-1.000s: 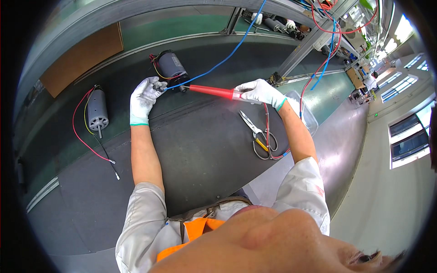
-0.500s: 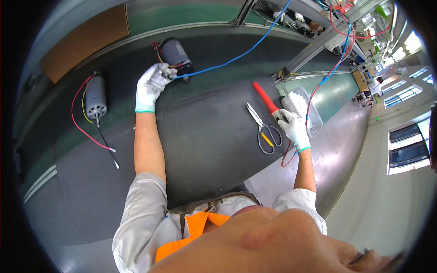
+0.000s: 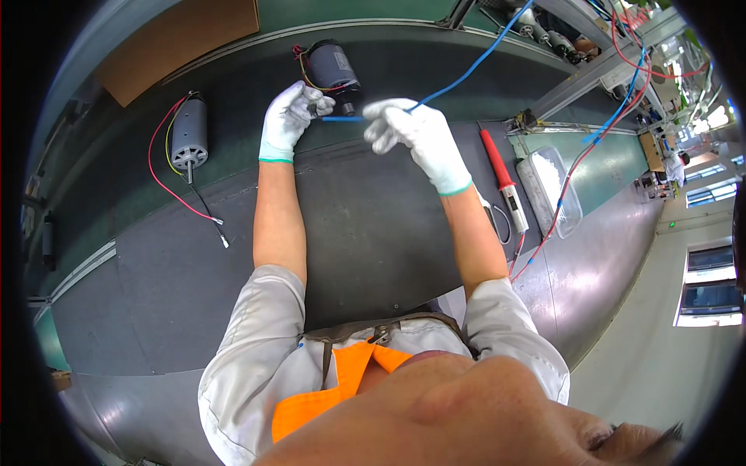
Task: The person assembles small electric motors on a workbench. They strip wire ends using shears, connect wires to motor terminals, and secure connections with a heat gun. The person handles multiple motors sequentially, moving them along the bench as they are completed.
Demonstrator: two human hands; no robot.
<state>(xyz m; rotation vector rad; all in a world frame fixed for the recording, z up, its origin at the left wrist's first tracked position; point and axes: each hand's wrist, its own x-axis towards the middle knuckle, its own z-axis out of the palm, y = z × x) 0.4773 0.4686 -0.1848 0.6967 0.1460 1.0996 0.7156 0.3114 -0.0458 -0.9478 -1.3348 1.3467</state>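
My gloved left hand [image 3: 291,116] is closed in a pinch on the dark end of a thin blue hose [image 3: 466,75]. My gloved right hand [image 3: 412,140] has its fingers curled around the same hose a little farther right, slightly blurred. A short blue stretch runs between the two hands, and the rest climbs toward the upper right. Just beyond my hands lies a grey motor [image 3: 332,66] with red and yellow wires and a dark shaft end. Beside my right forearm rests a red-handled tool [image 3: 497,159] with a grey end and a red lead.
Another grey motor [image 3: 189,133] with loose red and black leads lies at the left. Scissors [image 3: 501,221] are partly hidden by my right forearm. A clear plastic box [image 3: 575,206] with white contents stands at the right. A metal post [image 3: 575,81] rises near it; cardboard [image 3: 179,46] stands at the back.
My right hand has let go of the red-handled tool and moved left to the blue hose. My left hand keeps its pinch on the hose. The whole view has shifted slightly.
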